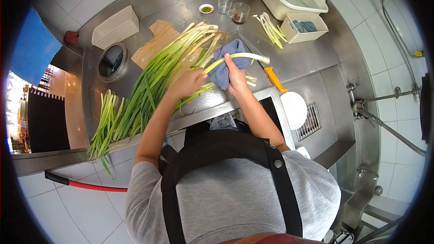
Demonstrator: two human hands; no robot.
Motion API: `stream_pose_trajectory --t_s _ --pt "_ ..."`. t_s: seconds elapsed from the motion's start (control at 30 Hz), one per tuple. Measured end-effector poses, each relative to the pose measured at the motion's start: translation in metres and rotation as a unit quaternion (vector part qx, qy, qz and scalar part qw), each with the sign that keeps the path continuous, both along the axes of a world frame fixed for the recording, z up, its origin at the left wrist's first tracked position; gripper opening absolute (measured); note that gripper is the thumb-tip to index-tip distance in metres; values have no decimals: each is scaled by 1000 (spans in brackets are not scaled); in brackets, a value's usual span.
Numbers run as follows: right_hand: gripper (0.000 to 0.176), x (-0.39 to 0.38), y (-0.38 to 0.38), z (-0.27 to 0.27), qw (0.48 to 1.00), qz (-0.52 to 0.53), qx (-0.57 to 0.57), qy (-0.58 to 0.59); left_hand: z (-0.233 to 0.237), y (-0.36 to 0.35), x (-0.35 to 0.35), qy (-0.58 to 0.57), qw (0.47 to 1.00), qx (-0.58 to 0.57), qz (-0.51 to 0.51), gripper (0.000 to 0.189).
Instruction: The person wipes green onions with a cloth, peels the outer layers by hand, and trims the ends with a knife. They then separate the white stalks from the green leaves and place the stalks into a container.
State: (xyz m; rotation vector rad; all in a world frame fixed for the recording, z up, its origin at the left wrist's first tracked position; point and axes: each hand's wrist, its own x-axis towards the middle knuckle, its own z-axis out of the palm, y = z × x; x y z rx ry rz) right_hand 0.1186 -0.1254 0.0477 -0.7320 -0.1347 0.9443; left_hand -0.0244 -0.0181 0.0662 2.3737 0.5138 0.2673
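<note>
My right hand (236,76) is closed round the pale lower part of a spring onion (248,55), thumb on top, its white end pointing right. A blue-grey cloth (220,74) lies bunched under that stalk, against my right hand. My left hand (187,81) is closed at the stalk's greener end; its fingertips are partly hidden. Beneath and beside my left hand spreads a big heap of spring onions (156,74), roots at the far end, leaves towards me. Right of my right hand lies a knife with an orange handle (275,80).
A smaller green bunch (106,113) hangs over the counter's front edge. Trimmed white stalks (271,29) lie at back right, beside a bin (304,35) and a tub (294,7). Glass cups (239,12), a sauce dish (206,9), an empty bin (115,28) and a round opening (113,62) surround the heap.
</note>
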Motion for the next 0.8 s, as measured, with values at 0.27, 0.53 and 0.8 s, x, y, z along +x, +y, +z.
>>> stream_pose_trajectory --t_s 0.27,0.53,0.8 --pt "49 -11 -10 -33 966 203 -37 -154 -19 1 6 -236 962 -138 7 35" --pt "53 -10 -19 -35 970 230 77 -26 14 6 -8 -61 812 -578 -55 41" --pt "32 -14 6 52 992 101 -64 -34 37 -24 -4 -105 911 -397 36 40"
